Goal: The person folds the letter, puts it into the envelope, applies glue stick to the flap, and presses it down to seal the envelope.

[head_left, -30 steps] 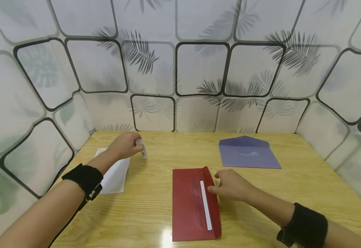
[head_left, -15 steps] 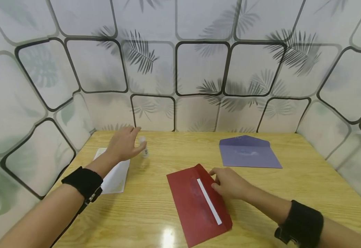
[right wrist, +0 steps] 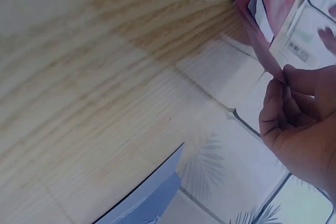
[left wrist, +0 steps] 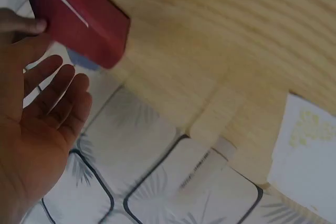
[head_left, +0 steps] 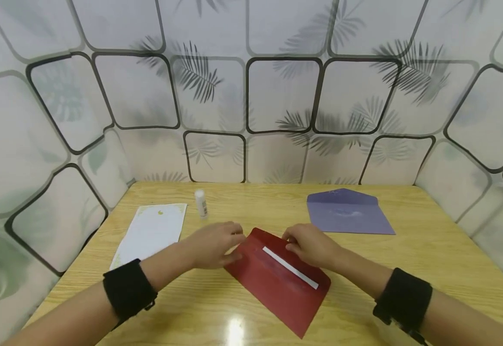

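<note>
A red envelope (head_left: 277,278) with a white adhesive strip (head_left: 290,267) lies slanted on the wooden table (head_left: 428,250) near the front. My right hand (head_left: 309,245) pinches its upper edge; the right wrist view shows the curled fingers (right wrist: 278,93) closed on the red envelope (right wrist: 268,19). My left hand (head_left: 214,245) is at the envelope's left corner. In the left wrist view the left hand (left wrist: 37,114) has its fingers spread and relaxed, with the thumb touching the red envelope (left wrist: 79,19).
A white glue stick (head_left: 200,203) stands upright at the back left, beside a white sheet (head_left: 152,233). A purple envelope (head_left: 346,218) lies at the back right. Leaf-patterned panels wall the table on three sides.
My left hand let go of the glue stick and came right to the red envelope. The right hand turned the envelope counter-clockwise and now pinches its upper edge.
</note>
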Motion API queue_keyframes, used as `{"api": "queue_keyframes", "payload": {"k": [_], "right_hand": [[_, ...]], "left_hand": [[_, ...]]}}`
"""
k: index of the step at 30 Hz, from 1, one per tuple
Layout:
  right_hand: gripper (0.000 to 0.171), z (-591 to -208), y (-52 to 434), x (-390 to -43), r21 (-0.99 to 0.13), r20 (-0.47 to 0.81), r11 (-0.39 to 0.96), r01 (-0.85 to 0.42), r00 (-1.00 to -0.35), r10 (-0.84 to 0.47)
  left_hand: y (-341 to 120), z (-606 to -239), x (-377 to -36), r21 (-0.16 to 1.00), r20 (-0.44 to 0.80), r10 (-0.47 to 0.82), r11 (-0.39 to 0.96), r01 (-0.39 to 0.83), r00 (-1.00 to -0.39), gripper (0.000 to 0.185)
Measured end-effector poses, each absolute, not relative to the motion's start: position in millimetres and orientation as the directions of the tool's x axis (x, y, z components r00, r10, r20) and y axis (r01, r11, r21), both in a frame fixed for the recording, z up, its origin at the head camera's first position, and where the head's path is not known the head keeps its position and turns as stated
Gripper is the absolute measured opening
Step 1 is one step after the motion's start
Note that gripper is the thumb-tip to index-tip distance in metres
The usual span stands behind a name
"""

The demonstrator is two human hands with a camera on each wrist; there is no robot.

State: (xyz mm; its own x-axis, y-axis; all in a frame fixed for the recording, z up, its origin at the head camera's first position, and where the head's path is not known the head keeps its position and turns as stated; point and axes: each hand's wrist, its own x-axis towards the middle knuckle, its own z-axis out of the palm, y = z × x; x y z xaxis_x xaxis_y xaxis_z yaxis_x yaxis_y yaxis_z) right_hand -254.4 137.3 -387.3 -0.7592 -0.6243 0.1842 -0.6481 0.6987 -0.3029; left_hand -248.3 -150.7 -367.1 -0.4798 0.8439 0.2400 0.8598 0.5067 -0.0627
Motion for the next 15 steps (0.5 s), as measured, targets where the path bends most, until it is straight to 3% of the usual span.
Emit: {"api": "queue_keyframes", "payload": {"k": [4, 8, 12, 15], "right_hand": [[0.009, -389, 133, -259, -0.276, 0.195, 0.657, -0.701, -0.71, -0.676], [0.008, -390, 128, -261, -0.254, 0.193, 0.62, -0.742, -0.667, -0.72], [0.009, -390, 125, -261, -0.235, 0.203, 0.592, -0.771, -0.634, -0.746], [0.008, -391, 124, -260, -0.221, 0.222, 0.569, -0.792, -0.609, -0.761]], "left_hand": [[-138, -377, -233, -0.039, 0.067, 0.88, 0.474, 0.88, -0.471, 0.014], [-133, -382, -226, -0.025, -0.019, 0.901, 0.433, 0.901, -0.434, 0.014], [-129, -386, -222, -0.026, -0.042, 0.913, 0.404, 0.914, -0.405, 0.014], [-128, -391, -220, -0.042, 0.007, 0.909, 0.417, 0.908, -0.417, 0.015]]}}
